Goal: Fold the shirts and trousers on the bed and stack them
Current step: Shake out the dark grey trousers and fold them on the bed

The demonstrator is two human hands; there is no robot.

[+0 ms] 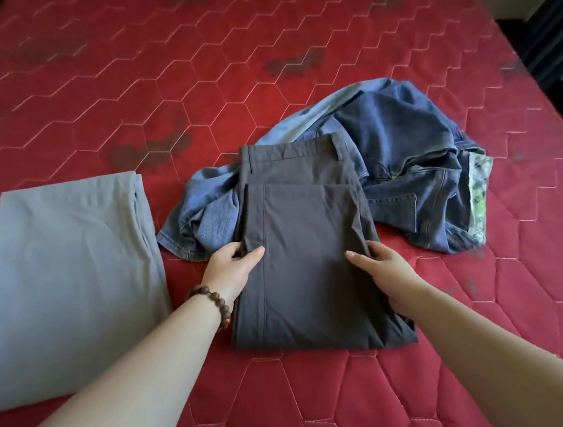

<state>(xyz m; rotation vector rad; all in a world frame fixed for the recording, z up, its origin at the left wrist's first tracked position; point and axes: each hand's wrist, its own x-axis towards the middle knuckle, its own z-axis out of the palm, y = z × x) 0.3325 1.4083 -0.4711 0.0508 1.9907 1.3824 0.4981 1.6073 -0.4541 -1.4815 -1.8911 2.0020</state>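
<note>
Handling: the dark grey trousers (pixel 305 245) are judged soft, light and floppy; best taken by both side edges so the layers stay together.
Look: folded into a rectangle, waistband at the far end.
Place: on the red bed (pixel 426 371), overlapping unfolded denim garments (pixel 405 153), beside a folded light grey garment (pixel 69 275).
Left hand (pixel 232 269): the left edge is pinched, thumb on top.
Right hand (pixel 387 270): the right edge is gripped.

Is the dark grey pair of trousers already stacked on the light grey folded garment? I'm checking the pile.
No: the dark grey trousers lie on the red mattress, apart from the light grey folded garment.
</note>
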